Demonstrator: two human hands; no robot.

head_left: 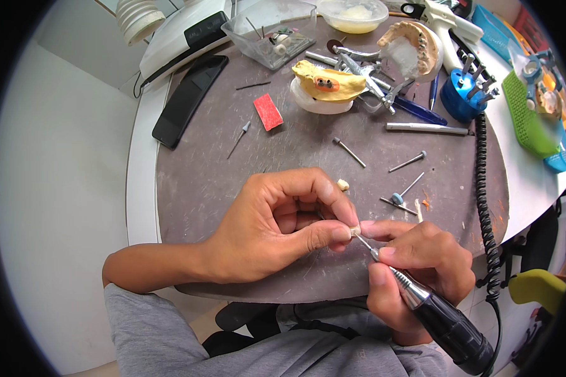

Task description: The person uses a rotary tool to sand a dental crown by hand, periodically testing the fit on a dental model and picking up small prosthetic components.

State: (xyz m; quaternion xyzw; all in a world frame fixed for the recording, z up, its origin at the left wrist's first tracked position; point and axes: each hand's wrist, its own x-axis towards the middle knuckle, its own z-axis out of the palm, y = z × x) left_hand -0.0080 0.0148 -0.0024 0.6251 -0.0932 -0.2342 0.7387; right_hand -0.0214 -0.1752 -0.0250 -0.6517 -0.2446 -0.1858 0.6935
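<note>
Between the thumb and index finger of my left hand is a small cream dental crown, mostly hidden by the fingertips. My right hand is closed around a black and silver rotary handpiece, holding it like a pen. Its thin bur meets the crown or stops very close to it. My right index fingertip is right beside the left fingertips. Just beyond my left hand, another small tooth-coloured piece lies on the table.
Loose burs are scattered ahead on the brown tabletop. Farther back are a yellow dental model, a plaster arch, a blue bur holder, a red block and a phone. A coiled cord runs down the right.
</note>
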